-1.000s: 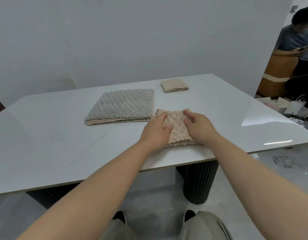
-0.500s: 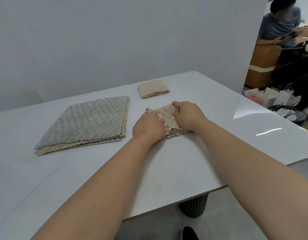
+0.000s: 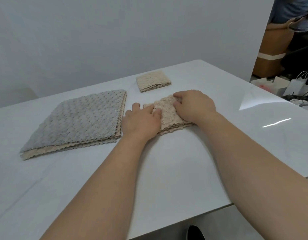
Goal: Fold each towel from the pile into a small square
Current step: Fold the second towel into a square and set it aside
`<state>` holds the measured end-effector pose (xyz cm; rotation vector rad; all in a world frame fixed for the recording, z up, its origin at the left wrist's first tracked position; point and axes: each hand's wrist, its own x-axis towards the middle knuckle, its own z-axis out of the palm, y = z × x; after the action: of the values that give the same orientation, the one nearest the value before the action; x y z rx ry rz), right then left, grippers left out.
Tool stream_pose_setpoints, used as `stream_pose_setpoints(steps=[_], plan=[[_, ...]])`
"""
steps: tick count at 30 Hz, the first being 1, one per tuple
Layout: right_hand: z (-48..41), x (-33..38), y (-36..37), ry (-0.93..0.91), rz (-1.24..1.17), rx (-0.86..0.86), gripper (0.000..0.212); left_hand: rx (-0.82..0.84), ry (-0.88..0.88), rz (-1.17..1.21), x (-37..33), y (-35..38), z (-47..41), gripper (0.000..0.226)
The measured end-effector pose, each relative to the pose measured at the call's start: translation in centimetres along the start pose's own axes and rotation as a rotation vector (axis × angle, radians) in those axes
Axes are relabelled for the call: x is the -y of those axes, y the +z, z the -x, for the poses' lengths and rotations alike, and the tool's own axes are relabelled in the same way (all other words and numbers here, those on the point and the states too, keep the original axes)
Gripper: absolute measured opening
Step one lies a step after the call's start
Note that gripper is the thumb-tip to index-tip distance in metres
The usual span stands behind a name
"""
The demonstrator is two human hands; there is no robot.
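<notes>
we have both hands on the beige towel, which lies on the white tabletop a little right of centre, already doubled down to a small layered square. our left hand lies over its left edge with the fingers close together and pressed flat on the cloth. our right hand rests on the far right part, its fingers curled and pinching a bit of the top layer. we judge this one nearly done, needing only a last tidy. beyond it, toward the far edge, one folded towel sits finished. to the left the pile lies just beside our left hand, grey on top with beige layers beneath, so several towels are left; how many, we cannot tell.
</notes>
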<state>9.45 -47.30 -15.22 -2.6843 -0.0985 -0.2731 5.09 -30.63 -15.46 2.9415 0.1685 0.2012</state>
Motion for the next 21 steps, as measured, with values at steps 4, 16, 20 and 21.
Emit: stream_pose_setpoints(steps=[4, 16, 20, 21], plan=[[0.2, -0.3, -0.6, 0.057, -0.117, -0.112, 0.043, -0.124, 0.101, 0.1, 0.3, 0.2, -0.2, 0.057], [-0.7, -0.3, 1.3, -0.162, -0.005, 0.241, 0.051, 0.17, 0.222, 0.035, -0.4, 1.9, -1.1, 0.069], [-0.7, -0.5, 0.9, -0.139, 0.058, 0.276, 0.055, 0.214, 0.196, 0.026, -0.1, 1.8, -1.1, 0.073], [-0.7, -0.6, 0.9, -0.134, 0.059, 0.285, 0.056, 0.211, 0.196, 0.019, 0.0, 1.8, -1.1, 0.074]])
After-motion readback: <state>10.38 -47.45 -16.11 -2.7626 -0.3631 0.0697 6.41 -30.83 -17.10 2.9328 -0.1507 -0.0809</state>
